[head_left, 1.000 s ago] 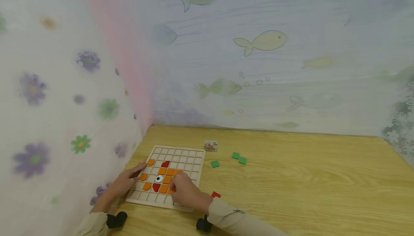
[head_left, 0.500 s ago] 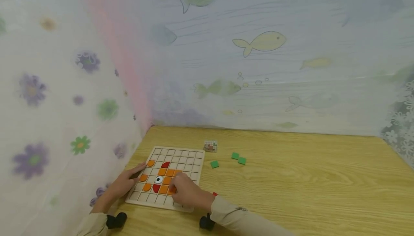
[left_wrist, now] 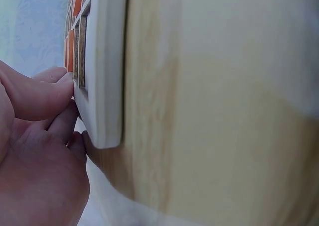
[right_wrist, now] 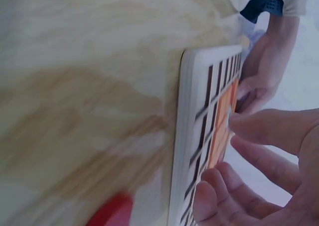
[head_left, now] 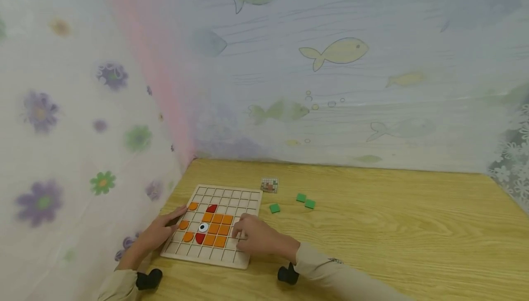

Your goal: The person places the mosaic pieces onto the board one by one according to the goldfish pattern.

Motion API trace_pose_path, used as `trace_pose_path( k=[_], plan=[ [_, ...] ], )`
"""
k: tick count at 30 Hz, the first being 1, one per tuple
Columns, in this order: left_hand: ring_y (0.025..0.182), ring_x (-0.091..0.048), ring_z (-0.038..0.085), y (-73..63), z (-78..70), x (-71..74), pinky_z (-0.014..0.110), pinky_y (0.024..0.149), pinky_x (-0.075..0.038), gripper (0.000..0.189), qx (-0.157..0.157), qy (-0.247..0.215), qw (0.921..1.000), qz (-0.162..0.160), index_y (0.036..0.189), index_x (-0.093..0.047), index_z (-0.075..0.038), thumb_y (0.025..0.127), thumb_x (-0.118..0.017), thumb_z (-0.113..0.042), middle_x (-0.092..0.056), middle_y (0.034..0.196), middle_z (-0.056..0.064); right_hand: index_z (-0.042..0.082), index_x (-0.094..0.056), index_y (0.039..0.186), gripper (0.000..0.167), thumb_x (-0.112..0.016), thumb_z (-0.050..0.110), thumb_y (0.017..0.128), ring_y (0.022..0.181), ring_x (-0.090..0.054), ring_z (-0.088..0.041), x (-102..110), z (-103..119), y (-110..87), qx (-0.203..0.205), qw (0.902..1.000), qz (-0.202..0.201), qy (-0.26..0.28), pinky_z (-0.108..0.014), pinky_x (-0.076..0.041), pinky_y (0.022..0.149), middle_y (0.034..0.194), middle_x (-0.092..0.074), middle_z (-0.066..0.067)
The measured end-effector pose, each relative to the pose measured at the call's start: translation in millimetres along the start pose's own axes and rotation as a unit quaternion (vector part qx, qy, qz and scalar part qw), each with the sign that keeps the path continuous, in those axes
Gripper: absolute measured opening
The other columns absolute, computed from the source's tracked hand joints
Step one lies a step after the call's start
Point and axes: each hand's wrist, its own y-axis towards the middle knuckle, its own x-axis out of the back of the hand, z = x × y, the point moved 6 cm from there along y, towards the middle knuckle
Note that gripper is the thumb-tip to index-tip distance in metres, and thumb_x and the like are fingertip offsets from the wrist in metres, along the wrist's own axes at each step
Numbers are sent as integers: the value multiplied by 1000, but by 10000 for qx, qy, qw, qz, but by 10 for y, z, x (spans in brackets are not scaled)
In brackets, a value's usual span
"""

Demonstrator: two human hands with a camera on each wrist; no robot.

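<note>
In the head view a wooden grid board (head_left: 235, 195) lies at the table's left. Orange squares (head_left: 220, 242) fill a block of its cells, beside a white eye disc (head_left: 203, 227). Red rounded pieces (head_left: 200, 238) sit above and below the eye, with orange rounded pieces (head_left: 188, 236) along the left. My left hand (head_left: 156, 233) rests against the board's left edge, fingers fairly straight, thumb at the rim in the left wrist view. My right hand (head_left: 258, 234) hovers at the board's right side, fingers loosely bent, holding nothing in the right wrist view (right_wrist: 259, 171).
Several green squares (head_left: 274, 208) lie right of the board. Behind them is a small card with a grid picture (head_left: 269, 185). A red piece (right_wrist: 113, 211) lies on the table near my right hand. Painted walls (head_left: 330, 108) border the table (head_left: 392, 227).
My right hand has moved right, off the orange squares, uncovering the right column of the block. Its forearm now hides the loose red piece in the head view. My left hand stays put.
</note>
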Motion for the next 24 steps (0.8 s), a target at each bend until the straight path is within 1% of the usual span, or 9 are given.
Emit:
trace_pose_path(
  k=[2, 4, 8, 10, 13, 15, 19, 24],
  plan=[
    [138, -15, 45, 0, -7, 8, 62, 107, -14, 55, -10, 96, 9999, -38, 146, -35, -4, 92, -46, 2, -23, 151, 23, 8, -72, 94, 14, -65, 4, 82, 62, -44, -2, 37, -53, -58, -84, 9999, 67, 81, -15, -42, 56, 91, -57, 2],
    [138, -15, 45, -2, -16, 15, 62, 106, -15, 55, -11, 123, 9999, -50, 146, -36, -4, 92, -46, 2, -23, 151, 23, 8, -72, 96, 15, -66, 5, 83, 63, -45, -3, 73, -95, -119, -136, 9998, 135, 50, -15, -42, 58, 91, -56, 1],
    [138, -15, 45, -10, -26, 12, 62, 106, -14, 55, -20, 60, 10000, -29, 146, -36, -4, 92, -46, 2, -23, 151, 23, 8, -72, 97, 16, -67, 5, 82, 68, -43, -3, 117, -178, -261, -63, 9997, 254, 0, -16, -40, 61, 85, -55, 2],
    [138, -15, 45, -11, -24, 9, 62, 106, -14, 55, -25, 55, 10000, -21, 146, -36, -5, 92, -47, 2, -23, 151, 23, 8, -72, 97, 18, -68, 5, 81, 67, -40, -3, 125, -224, -343, -51, 9995, 301, -12, -17, -38, 60, 83, -53, 3],
    [138, -15, 45, -11, -16, 13, 63, 106, -15, 55, -19, 56, 10000, -27, 146, -36, -5, 92, -47, 1, -24, 151, 22, 8, -71, 98, 18, -67, 4, 81, 66, -43, -4, 146, -278, -455, -80, 9995, 314, 10, -17, -41, 60, 85, -53, 2],
    [138, -15, 45, -6, -13, 22, 62, 106, -15, 55, -10, 60, 10000, -45, 146, -37, -6, 92, -48, 1, -24, 151, 22, 9, -71, 98, 19, -67, 3, 81, 69, -46, -4, 174, -298, -528, -140, 9995, 298, -40, -17, -43, 62, 88, -54, 2],
    [138, -15, 45, 3, -14, 22, 62, 106, -15, 55, -39, 75, 10000, -50, 146, -37, -6, 92, -48, 1, -25, 151, 21, 10, -71, 94, 16, -67, 1, 82, 76, -49, -4, 220, -333, -638, -152, 9994, 255, -148, -18, -46, 66, 91, -55, 3],
    [138, -15, 46, 4, 1, 9, 63, 106, -16, 55, -85, 86, 9999, -27, 146, -37, -5, 92, -48, 1, -24, 151, 23, 9, -72, 92, 14, -68, 0, 81, 69, -47, -2, 254, -358, -725, -209, 9994, 239, -120, -17, -44, 61, 88, -55, 3]
  ],
)
